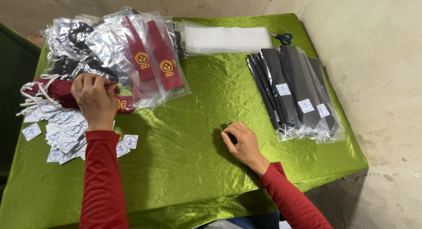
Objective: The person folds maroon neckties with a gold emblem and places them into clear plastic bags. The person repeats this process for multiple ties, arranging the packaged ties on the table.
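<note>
The left hand (93, 99) is held at about ten o'clock in the view, palm down, fingers curled and closed. Its red-sleeved forearm is extended straight up from six o'clock. The right hand (243, 144) is laid low at centre, fingers loosely bent inward, its forearm angled in from five o'clock.

Small home packing workshop: table w/ green satin cloth (184, 167) against bare plaster wall (378, 79), piles of bagged ties (294, 93) (black, maroon), loose labels (61, 132), scissors (283, 37).
</note>
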